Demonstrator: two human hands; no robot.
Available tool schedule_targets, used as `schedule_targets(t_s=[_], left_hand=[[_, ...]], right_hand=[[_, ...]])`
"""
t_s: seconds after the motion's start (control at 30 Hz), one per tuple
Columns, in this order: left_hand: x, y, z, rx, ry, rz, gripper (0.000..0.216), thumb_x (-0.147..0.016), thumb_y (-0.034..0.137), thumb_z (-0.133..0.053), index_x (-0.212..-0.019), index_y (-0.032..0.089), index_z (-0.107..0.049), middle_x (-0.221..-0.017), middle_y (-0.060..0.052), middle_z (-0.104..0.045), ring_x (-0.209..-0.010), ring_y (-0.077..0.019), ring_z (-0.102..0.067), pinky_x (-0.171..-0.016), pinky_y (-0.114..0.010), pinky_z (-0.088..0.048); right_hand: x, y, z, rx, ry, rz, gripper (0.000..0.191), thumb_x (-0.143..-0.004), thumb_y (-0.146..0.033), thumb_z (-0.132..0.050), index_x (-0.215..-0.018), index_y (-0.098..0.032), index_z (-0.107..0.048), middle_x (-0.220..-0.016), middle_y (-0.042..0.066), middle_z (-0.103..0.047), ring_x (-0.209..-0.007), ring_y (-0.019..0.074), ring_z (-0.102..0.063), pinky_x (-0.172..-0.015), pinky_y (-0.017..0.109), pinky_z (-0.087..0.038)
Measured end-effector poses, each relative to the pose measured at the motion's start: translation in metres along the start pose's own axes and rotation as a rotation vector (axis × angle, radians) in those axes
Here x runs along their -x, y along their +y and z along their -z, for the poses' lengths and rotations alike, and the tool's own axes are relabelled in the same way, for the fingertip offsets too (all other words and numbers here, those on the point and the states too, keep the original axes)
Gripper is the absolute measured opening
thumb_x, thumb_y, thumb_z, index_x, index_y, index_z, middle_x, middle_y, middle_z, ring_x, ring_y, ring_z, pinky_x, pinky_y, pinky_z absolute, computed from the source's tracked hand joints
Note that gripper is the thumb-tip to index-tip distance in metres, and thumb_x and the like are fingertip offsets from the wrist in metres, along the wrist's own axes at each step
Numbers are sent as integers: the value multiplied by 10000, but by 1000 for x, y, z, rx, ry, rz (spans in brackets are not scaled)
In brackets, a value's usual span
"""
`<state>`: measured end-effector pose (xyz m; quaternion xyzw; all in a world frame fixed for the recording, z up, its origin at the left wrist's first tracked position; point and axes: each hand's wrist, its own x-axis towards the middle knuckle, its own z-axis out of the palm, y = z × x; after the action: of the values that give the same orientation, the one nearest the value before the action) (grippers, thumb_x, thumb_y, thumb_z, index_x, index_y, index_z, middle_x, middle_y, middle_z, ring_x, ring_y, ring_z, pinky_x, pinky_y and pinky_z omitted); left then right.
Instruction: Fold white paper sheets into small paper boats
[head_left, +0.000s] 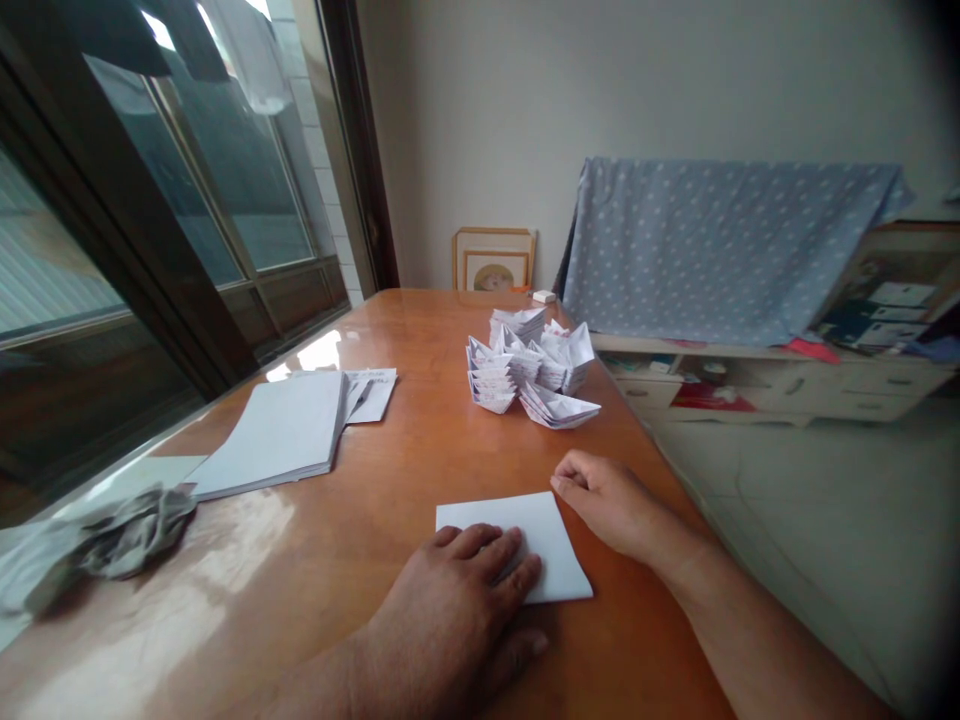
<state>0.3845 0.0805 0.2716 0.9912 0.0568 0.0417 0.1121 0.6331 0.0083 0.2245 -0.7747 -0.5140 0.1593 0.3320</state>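
A folded white sheet of paper lies flat on the wooden table in front of me. My left hand rests palm down across its left and lower part, fingers spread out; the thumb reaches past the near edge. At the far right corner of the paper is my right hand, fingers curled in and thumb against them. Its tips are right by that corner, and I cannot tell whether they touch it. Beyond the paper stands a cluster of folded paper boats, many nested in stacks.
To the left sits a stack of white paper, with printed sheets partly under it. A crumpled grey cloth is at the table's left edge. A small white box stands at the far end, near a framed picture.
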Motion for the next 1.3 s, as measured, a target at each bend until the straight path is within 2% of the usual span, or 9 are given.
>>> schedule_targets(t_s=[0.13,0.27,0.37,0.47,0.73,0.93,1.1,1.2,1.3], left_hand=[[1,1,1,3,-3,2,486,-958,525,-542,-1378,282,-569,-1343,-78,-641,-1174,-335,-593,-957,-509,-513],[3,2,2,2,-25,7,519,-956,567,-523,-1387,280,-554,-1349,-81,-631,-1180,-335,-583,-954,-500,-509],[3,3,4,-8,-32,11,529,-954,578,-523,-1387,275,-549,-1356,-86,-620,-1176,-329,-581,-956,-486,-505],[3,3,5,-23,-36,8,529,-956,588,-514,-1375,267,-554,-1351,-88,-616,-1170,-321,-579,-943,-466,-509],[3,1,4,-23,-58,-5,553,-961,600,-497,-1397,262,-533,-1341,-81,-620,-1152,-319,-576,-937,-465,-510],[2,3,6,-8,-67,-13,549,-955,579,-524,-1399,256,-534,-1371,-87,-602,-1176,-330,-557,-962,-481,-500],[3,4,9,73,-8,26,348,-956,378,-559,-1278,249,-584,-1319,-75,-630,-1123,-306,-575,-961,-461,-487],[4,1,11,144,1,67,349,-917,219,-536,-1265,199,-555,-1168,-95,-672,-1045,-287,-600,-935,-450,-489],[4,-8,10,226,6,114,318,-946,175,-444,-1246,174,-551,-1062,-103,-668,-976,-267,-618,-894,-430,-499]], right_hand=[[4,-9,-2,-31,17,12,188,-917,-358,-557,-815,-214,-620,-732,5,-675,-662,175,-608,-589,269,-389],[10,-26,-3,-118,41,108,171,-933,-326,-538,-841,-212,-625,-752,-3,-652,-685,167,-602,-613,268,-418],[15,-38,-5,-168,8,207,123,-915,-267,-559,-843,-207,-639,-785,-3,-641,-727,162,-606,-646,265,-442],[20,-47,-7,-226,-59,233,95,-903,-222,-568,-865,-202,-653,-821,-1,-654,-762,158,-619,-681,260,-462],[28,-53,-7,-345,-376,66,112,-902,-185,-523,-852,-192,-624,-695,-31,-610,-599,107,-532,-548,212,-413],[28,-45,-9,-363,-460,-22,95,-879,-169,-505,-886,-192,-596,-708,-27,-613,-597,107,-537,-508,196,-382],[28,-44,-9,-322,-449,17,151,-829,-114,-513,-918,-201,-598,-698,-43,-580,-603,109,-520,-505,205,-352],[29,-47,-8,-294,-441,65,152,-827,-118,-537,-933,-201,-607,-743,-33,-600,-657,124,-536,-540,217,-377],[29,-48,-7,-274,-453,113,175,-810,-100,-548,-939,-202,-608,-787,-27,-616,-708,133,-556,-589,224,-405]])
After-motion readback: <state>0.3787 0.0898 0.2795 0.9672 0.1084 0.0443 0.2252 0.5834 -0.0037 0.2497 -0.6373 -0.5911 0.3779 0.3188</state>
